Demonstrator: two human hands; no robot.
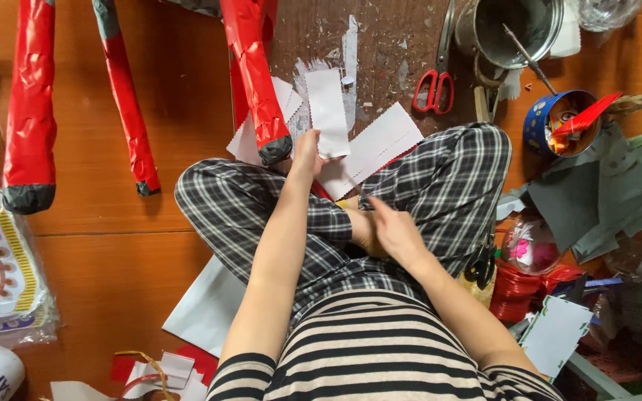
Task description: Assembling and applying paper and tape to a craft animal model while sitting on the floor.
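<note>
Two hands at work. Your left hand pinches a white paper strip, held up just beyond its fingertips. Your right hand rests loosely open and empty on your lap. Just left of the left hand: a red-wrapped stick. Beyond it, further strips on the floor. Risk: the light pinch could let the strip slip, or crease it against the stick.

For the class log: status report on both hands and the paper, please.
Left hand pinching white paper strip. Right hand free, resting above lap. Red-wrapped stick beside the strip.
</note>
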